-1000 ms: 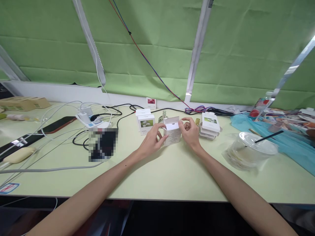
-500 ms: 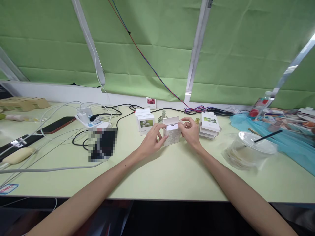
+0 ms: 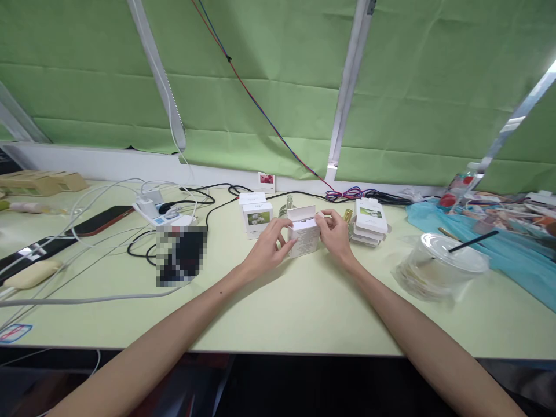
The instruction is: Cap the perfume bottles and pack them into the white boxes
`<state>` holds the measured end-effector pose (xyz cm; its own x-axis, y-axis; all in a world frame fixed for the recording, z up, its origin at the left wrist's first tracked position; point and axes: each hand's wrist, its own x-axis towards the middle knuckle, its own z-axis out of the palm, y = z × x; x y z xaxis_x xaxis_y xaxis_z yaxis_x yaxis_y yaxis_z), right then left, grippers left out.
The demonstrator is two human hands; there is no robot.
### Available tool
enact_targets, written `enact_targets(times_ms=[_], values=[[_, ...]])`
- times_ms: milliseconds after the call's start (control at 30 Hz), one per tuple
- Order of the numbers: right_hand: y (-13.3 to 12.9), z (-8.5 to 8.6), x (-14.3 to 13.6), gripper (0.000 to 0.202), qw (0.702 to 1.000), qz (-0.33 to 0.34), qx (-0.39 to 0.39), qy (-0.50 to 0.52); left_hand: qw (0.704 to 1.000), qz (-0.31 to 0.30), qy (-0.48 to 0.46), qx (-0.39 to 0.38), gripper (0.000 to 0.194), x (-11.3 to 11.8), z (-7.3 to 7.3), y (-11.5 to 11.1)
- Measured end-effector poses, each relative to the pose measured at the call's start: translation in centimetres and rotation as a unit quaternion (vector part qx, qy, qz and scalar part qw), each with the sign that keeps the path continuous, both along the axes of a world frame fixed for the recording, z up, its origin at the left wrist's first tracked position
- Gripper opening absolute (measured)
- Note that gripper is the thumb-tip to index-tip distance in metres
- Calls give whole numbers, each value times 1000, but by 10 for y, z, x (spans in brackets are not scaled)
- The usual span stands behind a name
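A small white carton (image 3: pixel 304 240) with fine print on its near face stands upright on the table, its top flap (image 3: pixel 301 213) raised. My left hand (image 3: pixel 271 243) grips the carton's left side between thumb and fingers. At the upper right corner, my right hand (image 3: pixel 335 234) pinches the carton's edge beside the flap. Behind the carton is a clear glass bottle (image 3: pixel 289 202), partly hidden. A bottle with a yellowish top (image 3: pixel 348 215) shows just past my right hand. White boxes with flower pictures (image 3: pixel 258 219) stand to the left.
More white cartons (image 3: pixel 370 217) lie stacked on the right. Farther right are a lidded plastic cup (image 3: pixel 452 255) with a black straw and a blue plastic sheet (image 3: pixel 504 255). On the left are a power strip (image 3: pixel 163 217), tangled cables and a black pouch-like item (image 3: pixel 182 255), blurred out.
Both hands stay on the carton. The fingers of my right hand have shifted slightly at its upper right corner; the flap remains raised.
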<state>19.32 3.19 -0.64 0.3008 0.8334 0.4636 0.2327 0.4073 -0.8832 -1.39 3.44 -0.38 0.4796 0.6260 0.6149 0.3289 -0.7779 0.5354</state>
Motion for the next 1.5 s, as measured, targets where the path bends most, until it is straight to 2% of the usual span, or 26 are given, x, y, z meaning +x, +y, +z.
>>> enact_targets(times_ms=[433,667,933,1500], values=[[-3,3,2,25,998,52,-10,39,1000,-2,-5,-13,21,1,4,-2],[4,-2,5,30,992,92,-28,77,1000,1,-4,-7,21,1,3,-1],[4,-2,6,31,991,103,-31,84,1000,4,2,4,22,0,0,-1],[0,2,4,29,988,109,-36,100,1000,4,-6,0,18,1,3,-1]])
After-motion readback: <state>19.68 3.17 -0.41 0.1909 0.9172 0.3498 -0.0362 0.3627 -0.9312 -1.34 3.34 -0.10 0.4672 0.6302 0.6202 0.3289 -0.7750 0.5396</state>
